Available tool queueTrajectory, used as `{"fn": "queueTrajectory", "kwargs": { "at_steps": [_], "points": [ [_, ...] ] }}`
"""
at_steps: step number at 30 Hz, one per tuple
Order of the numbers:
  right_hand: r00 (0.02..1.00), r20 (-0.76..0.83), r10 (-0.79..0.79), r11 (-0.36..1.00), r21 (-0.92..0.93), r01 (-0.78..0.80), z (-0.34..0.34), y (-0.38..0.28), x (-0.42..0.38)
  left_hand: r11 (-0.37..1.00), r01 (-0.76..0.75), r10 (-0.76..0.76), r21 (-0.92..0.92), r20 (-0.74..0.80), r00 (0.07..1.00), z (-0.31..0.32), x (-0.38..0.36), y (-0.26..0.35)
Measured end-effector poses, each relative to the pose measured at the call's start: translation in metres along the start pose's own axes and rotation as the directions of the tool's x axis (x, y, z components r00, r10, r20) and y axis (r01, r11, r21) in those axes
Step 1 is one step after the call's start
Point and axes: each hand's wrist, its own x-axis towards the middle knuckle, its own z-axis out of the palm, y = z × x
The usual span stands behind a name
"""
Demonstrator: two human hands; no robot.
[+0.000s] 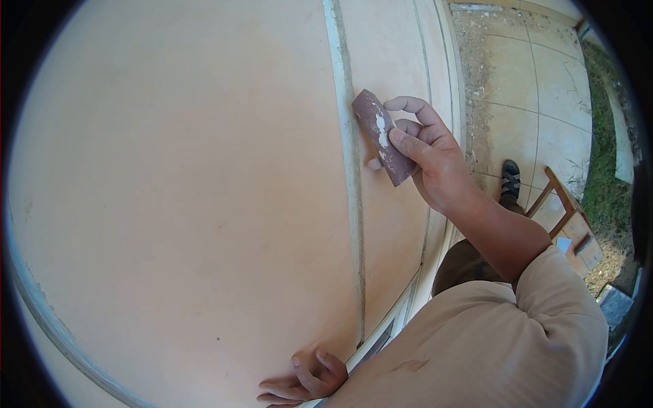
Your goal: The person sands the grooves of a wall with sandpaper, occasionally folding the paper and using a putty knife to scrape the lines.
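Observation:
My right hand (428,153) grips a folded piece of reddish-brown sandpaper (383,141), thumb on the near face. White patches mark the sheet's surface, and one fingertip shows past its left edge. It is held close over the pale pink wall (183,177), beside a raised light-blue and grey strip (350,163). At the bottom, my left hand (307,382) lies against the wall with its fingers apart and nothing in them.
Another blue-grey edging (58,340) curves along the lower left. On the right is a tiled floor (507,129) with crumbly debris along the wall's foot. My shoe (511,178) stands beside a wooden stool (568,211), with grass (607,156) beyond.

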Motion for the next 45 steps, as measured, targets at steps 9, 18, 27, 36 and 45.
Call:
{"fn": "queueTrajectory", "kwargs": {
  "at_steps": [9, 18, 27, 36, 45],
  "points": [
    [1.000, -0.014, -0.011, 0.963, -0.269, 0.007, 0.002, 0.001, 0.007, 0.996, -0.084, 0.084, -0.015, 0.020, 0.996, 0.000, 0.003, -0.010],
    [0.999, 0.012, 0.052, 0.999, -0.001, -0.052, -0.001, -0.005, 0.009, 0.995, -0.096, 0.095, 0.006, 0.020, 0.995, 0.001, 0.003, -0.012],
    [0.985, 0.000, -0.173, 0.949, -0.266, 0.167, 0.005, 0.001, -0.002, 0.995, -0.086, 0.084, 0.052, 0.037, 0.996, -0.002, 0.004, -0.010],
    [0.903, 0.246, -0.351, 0.544, -0.732, 0.411, 0.025, 0.008, -0.006, 0.995, -0.092, 0.091, 0.034, 0.019, 0.996, -0.001, 0.007, -0.006],
    [0.914, 0.402, 0.050, 0.107, -0.912, 0.395, 0.026, 0.022, -0.042, 0.998, -0.049, 0.047, 0.043, 0.034, 0.998, -0.001, 0.005, -0.006]
  ]
}}
